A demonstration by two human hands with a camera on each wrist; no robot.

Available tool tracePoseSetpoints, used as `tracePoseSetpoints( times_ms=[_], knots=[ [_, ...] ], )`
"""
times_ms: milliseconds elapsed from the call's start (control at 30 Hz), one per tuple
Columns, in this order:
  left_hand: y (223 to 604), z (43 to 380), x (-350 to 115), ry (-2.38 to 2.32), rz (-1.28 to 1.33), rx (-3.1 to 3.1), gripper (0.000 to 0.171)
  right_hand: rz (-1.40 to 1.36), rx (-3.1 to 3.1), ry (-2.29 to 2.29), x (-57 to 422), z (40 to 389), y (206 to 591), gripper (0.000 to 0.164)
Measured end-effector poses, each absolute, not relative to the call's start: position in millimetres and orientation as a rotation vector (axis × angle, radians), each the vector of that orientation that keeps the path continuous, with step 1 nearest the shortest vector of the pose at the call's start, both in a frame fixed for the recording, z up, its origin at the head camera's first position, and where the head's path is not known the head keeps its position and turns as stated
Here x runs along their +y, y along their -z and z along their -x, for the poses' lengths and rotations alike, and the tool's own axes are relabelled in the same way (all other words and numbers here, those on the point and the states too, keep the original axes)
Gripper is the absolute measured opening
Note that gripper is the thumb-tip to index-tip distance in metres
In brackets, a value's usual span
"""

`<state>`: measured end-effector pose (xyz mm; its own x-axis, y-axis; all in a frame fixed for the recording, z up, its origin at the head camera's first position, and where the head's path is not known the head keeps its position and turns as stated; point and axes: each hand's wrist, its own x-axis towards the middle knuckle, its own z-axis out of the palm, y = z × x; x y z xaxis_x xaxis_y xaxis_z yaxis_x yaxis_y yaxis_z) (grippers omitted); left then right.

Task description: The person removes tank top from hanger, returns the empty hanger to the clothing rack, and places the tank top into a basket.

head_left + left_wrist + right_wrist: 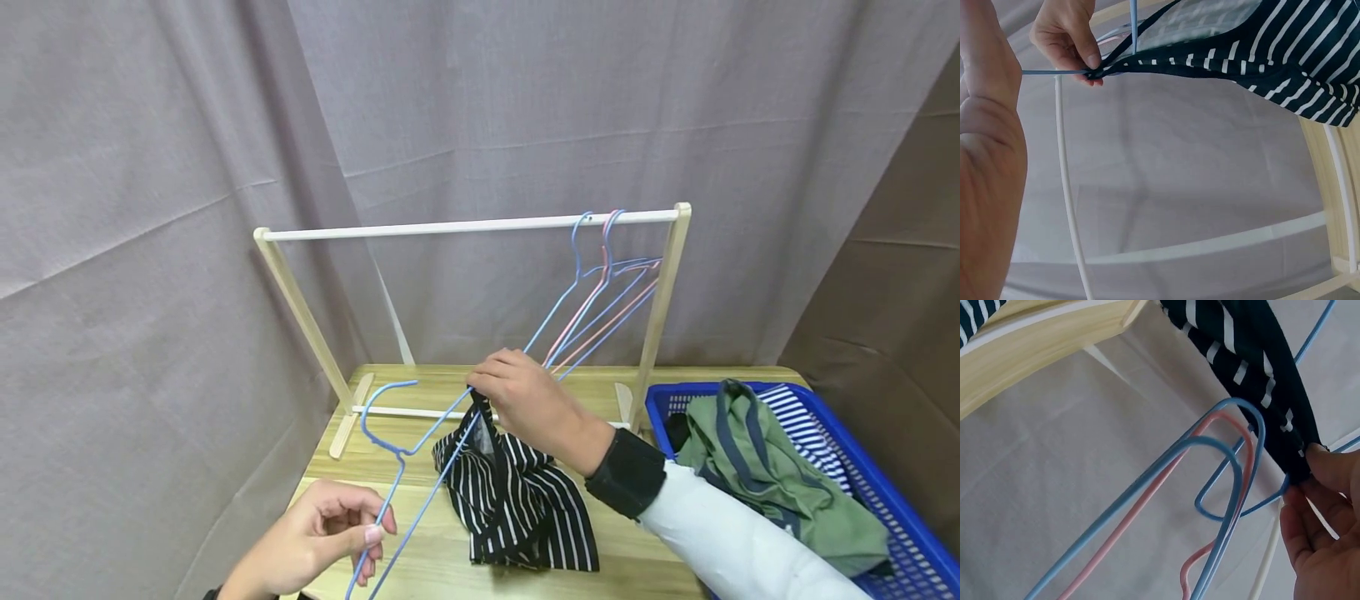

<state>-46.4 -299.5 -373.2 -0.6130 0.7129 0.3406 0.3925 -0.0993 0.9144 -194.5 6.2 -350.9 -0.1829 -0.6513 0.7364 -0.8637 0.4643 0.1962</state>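
Observation:
In the head view, a light blue wire hanger (402, 452) is held between the two hands, its hook pointing up and right. My left hand (330, 533) pinches the near arm of the hanger between thumb and fingers. A black garment with white stripes (517, 500) hangs from my right hand (536, 404), its lower part over the table. The right thumb and fingers (1335, 506) pinch the garment's dark edge, close against the hanger's far end. Inside the garment's opening, one hanger wire shows in the left wrist view. The left fingers are out of sight there.
A rack with a white rail (450, 226) and wooden posts stands behind the hands. Blue and pink hangers (606, 250) hang at its right end. Right on the wooden table (637, 542) is a blue basket (922, 533) with a green garment (787, 483) and striped cloth.

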Motion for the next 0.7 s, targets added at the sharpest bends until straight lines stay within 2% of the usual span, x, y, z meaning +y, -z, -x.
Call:
tracePoseSetpoints(
  times_ms=[333, 567, 700],
  knots=[
    [374.2, 42.7, -312.2, -1.785, -1.205, 1.917, 0.030, -1.070, -2.008, -0.386, 13.4, 203.3, 345.8, 0.037],
    [375.9, 43.1, -323.7, -1.770, -1.248, 1.976, 0.032, -0.936, -2.062, -0.537, 15.8, 206.3, 344.1, 0.016],
    [376.8, 44.0, -331.3, -1.776, -1.259, 1.992, 0.034, -0.887, -2.093, -0.605, 15.8, 204.0, 343.6, 0.015]
  ],
)
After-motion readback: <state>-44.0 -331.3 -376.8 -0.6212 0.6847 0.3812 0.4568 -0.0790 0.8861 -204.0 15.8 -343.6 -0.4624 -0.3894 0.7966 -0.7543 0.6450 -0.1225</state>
